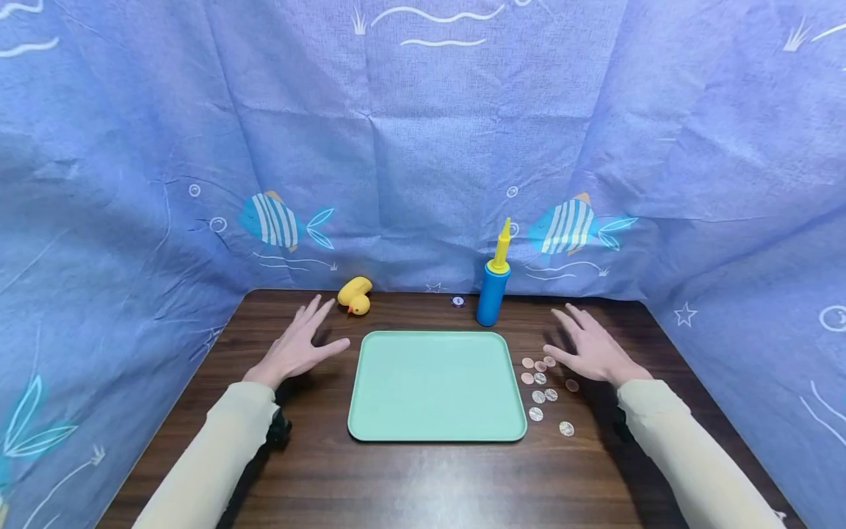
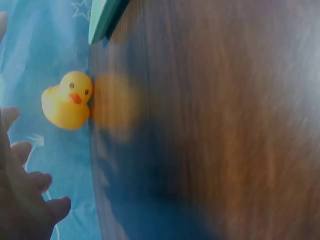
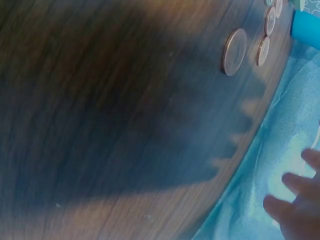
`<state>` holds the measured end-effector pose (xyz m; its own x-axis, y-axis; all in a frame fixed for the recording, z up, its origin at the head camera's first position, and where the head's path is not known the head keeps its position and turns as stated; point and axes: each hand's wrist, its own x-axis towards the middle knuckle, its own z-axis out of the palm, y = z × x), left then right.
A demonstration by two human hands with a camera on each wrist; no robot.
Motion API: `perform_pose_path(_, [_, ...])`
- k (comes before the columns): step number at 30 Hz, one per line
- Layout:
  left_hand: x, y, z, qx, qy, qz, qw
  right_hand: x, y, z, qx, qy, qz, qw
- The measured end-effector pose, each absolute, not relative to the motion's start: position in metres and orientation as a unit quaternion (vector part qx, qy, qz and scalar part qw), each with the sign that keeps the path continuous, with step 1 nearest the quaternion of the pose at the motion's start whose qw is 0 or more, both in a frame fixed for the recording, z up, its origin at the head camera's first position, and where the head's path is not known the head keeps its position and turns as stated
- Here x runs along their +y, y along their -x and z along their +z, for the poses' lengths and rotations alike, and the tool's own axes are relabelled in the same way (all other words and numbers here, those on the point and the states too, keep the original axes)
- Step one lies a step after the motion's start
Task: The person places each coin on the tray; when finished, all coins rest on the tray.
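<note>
Head view: duck (image 1: 355,292) is yellow, with orange-red beak; coins (image 1: 538,397) are round, copper and silver in colour. Left hand (image 1: 294,353) and right hand (image 1: 593,350) are above dark wooden table (image 1: 436,477), fingers and thumbs spread. Duck lies just beside left fingertips; coins near right thumb, beside green tray (image 1: 436,386).

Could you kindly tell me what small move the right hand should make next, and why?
Probably lower the right hand toward the coins: its fingers are spread and hold nothing, and the coins are the closest loose things to it, lying on the table beside the tray.
</note>
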<state>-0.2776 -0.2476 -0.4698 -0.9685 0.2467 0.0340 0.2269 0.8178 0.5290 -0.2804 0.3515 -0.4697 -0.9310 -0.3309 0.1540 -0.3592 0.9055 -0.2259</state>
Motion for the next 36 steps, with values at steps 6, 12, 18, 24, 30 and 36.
perform_pose_path(6, [-0.239, 0.272, -0.476, 0.936, -0.148, 0.316, 0.037, 0.35, 0.281, -0.475, -0.964, -0.216, 0.154, 0.027])
perform_pose_path(12, [-0.231, 0.268, -0.481, 0.928, -0.176, 0.323, 0.061, 0.345, 0.283, -0.477, -0.955, -0.235, 0.181, 0.001])
perform_pose_path(18, [-0.228, 0.265, -0.485, 0.925, -0.21, 0.305, 0.087, 0.347, 0.285, -0.478, -0.95, -0.23, 0.21, -0.024])
perform_pose_path(24, [-0.226, 0.261, -0.491, 0.914, -0.249, 0.305, 0.103, 0.348, 0.289, -0.481, -0.947, -0.238, 0.216, -0.027])
perform_pose_path(30, [-0.225, 0.261, -0.496, 0.908, -0.264, 0.309, 0.103, 0.345, 0.29, -0.481, -0.94, -0.251, 0.227, -0.034])
perform_pose_path(36, [-0.226, 0.262, -0.498, 0.905, -0.263, 0.316, 0.109, 0.342, 0.291, -0.48, -0.94, -0.254, 0.223, -0.04])
